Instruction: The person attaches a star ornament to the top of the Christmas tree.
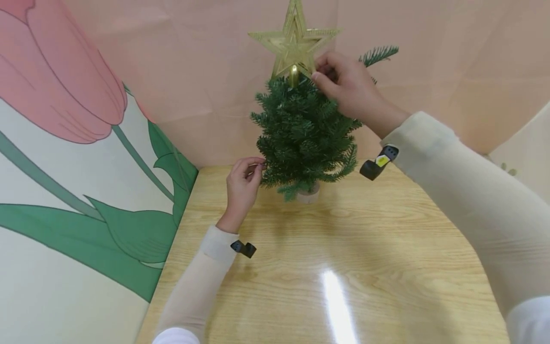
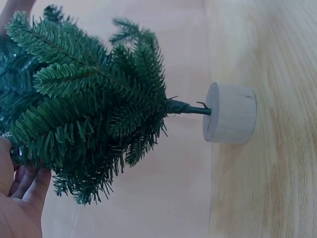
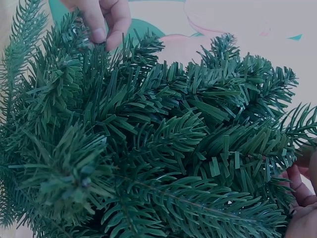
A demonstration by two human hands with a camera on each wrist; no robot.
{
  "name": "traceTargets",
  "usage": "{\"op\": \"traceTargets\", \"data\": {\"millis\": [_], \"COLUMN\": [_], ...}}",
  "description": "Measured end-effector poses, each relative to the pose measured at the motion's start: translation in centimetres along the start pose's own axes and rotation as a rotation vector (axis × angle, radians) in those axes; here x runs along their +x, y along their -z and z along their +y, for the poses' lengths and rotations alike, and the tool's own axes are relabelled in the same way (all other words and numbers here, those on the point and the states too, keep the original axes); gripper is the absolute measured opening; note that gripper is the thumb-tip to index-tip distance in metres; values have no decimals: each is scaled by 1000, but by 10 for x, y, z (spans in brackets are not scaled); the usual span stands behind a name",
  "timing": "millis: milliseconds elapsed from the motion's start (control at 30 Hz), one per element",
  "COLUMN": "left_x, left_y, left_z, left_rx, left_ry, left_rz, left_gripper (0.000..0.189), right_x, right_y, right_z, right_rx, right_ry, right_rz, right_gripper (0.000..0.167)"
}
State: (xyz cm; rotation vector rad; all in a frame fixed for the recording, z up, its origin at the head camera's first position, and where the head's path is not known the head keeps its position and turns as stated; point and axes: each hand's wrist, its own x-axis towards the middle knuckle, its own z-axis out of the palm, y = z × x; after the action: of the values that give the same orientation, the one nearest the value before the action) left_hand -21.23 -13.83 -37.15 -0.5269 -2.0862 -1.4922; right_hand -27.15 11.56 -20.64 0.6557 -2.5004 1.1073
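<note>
A small artificial Christmas tree [image 1: 307, 126] stands upright, its bare stem set in a round wooden base [image 2: 230, 113]. At its top sits a gold star tree topper [image 1: 296, 40] with a short socket underneath. My right hand [image 1: 350, 86] pinches the star's lower right point between thumb and fingers. Low on the tree's left side, my left hand [image 1: 244, 184] pinches the tip of a branch [image 3: 79, 34]. Needles partly cover the left fingertips in the left wrist view. Only a few curled fingers of the right hand show at the right wrist view's edge.
The tree is on a light wood table [image 1: 279, 267] with a bright glare streak. Close behind hangs a pink backdrop [image 1: 206, 95]. A tulip-printed panel [image 1: 81, 167] borders the left side. One branch [image 1: 380, 55] sticks out beyond the right hand. Both wrists wear small black cameras.
</note>
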Motion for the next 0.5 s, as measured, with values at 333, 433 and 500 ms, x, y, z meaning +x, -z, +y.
{"op": "traceTargets", "data": {"millis": [333,433,500], "left_x": [0,0,0], "left_y": [0,0,0], "left_z": [1,1,1], "left_rx": [2,4,4], "left_ry": [7,5,3], "left_rz": [-4,-6,-5], "left_gripper": [16,16,16], "right_x": [0,0,0], "right_y": [-1,-2,-3], "right_z": [2,2,3], "right_rx": [35,50,54], "right_ry": [13,20,23], "right_rz": [47,63,69], "right_gripper": [30,30,29]}}
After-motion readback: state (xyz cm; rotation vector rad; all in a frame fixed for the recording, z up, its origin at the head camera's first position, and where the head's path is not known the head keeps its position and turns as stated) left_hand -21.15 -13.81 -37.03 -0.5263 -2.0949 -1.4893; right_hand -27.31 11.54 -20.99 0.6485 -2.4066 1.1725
